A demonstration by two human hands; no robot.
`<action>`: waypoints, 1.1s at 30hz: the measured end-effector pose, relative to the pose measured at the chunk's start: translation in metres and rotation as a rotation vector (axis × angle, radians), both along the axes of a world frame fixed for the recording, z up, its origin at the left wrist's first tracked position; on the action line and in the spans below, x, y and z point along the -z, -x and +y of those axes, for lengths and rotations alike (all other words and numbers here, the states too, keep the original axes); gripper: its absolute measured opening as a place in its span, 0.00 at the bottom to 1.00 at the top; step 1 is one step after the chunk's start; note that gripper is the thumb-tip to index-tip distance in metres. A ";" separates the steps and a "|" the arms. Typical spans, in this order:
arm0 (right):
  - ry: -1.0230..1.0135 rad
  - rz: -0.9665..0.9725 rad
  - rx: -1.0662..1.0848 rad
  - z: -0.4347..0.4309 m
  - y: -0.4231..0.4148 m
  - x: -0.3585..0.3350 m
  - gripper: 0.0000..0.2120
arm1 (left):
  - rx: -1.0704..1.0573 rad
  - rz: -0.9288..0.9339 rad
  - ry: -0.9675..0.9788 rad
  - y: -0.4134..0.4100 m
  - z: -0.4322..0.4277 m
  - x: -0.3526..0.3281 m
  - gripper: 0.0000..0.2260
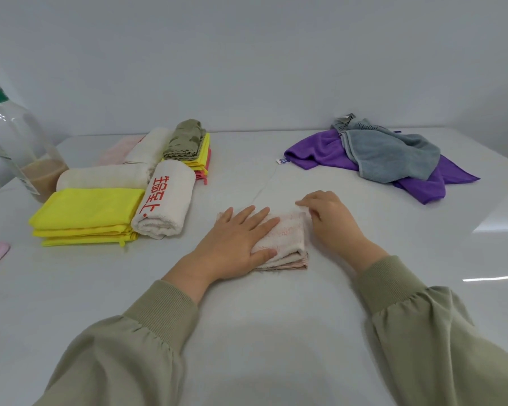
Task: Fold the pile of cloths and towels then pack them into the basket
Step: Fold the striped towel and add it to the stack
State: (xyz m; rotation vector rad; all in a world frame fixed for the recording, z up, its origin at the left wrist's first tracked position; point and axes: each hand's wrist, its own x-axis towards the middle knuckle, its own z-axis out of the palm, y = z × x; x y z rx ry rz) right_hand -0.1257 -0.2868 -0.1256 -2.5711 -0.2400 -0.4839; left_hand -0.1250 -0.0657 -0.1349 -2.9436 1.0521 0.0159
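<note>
The left hand (241, 232) is pressing flat and open on the little folded towel (288, 241) on the table (276, 332) to hold the fold down; the right hand (329, 218) is touching its corner, grip unclear

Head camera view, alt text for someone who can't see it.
A person's left hand presses flat on a folded pale pink towel on a white table, right hand at its right edge. Folded yellow cloths and white towels sit left; a purple cloth and grey towel lie unfolded far right.
</note>
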 end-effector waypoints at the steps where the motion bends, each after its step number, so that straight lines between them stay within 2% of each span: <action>1: -0.070 -0.051 0.028 0.006 0.006 -0.005 0.16 | -0.018 -0.004 -0.008 0.001 -0.001 -0.001 0.35; 3: -0.075 -0.040 0.025 0.018 0.017 -0.008 0.17 | -0.057 0.003 -0.024 0.002 -0.004 -0.002 0.32; 5: 0.204 0.164 -0.045 0.027 0.026 -0.002 0.25 | -0.081 -0.006 -0.025 0.004 -0.006 -0.001 0.30; 6: 0.341 0.293 -0.070 0.028 0.029 0.003 0.26 | -0.092 -0.015 -0.025 0.005 -0.005 -0.001 0.29; 8: 0.450 0.429 -0.076 0.021 0.030 0.006 0.25 | -0.133 -0.012 -0.019 0.006 0.000 0.001 0.28; 13: 0.472 0.387 -0.051 0.020 0.029 0.000 0.25 | -0.273 0.081 0.036 0.007 0.013 0.000 0.28; 17: 0.376 0.237 -0.004 0.046 0.031 0.000 0.26 | -0.295 0.061 0.034 0.010 0.005 -0.002 0.28; 23: 0.435 0.378 -0.092 0.038 0.034 0.007 0.26 | -0.363 0.138 0.080 0.013 0.011 -0.002 0.28; 26: 0.195 0.449 -0.162 0.031 0.031 0.002 0.27 | -0.422 0.207 0.207 0.015 0.016 -0.003 0.26; 28: -0.007 0.442 -0.103 0.027 0.026 0.002 0.27 | -0.445 0.219 0.324 0.015 0.017 -0.004 0.25; 30: -0.112 0.389 0.063 0.024 0.020 0.001 0.26 | -0.501 0.248 0.442 0.011 0.018 -0.005 0.28; 33: -0.019 0.390 0.186 0.020 0.012 0.005 0.18 | -0.581 0.319 0.564 0.003 0.022 -0.007 0.39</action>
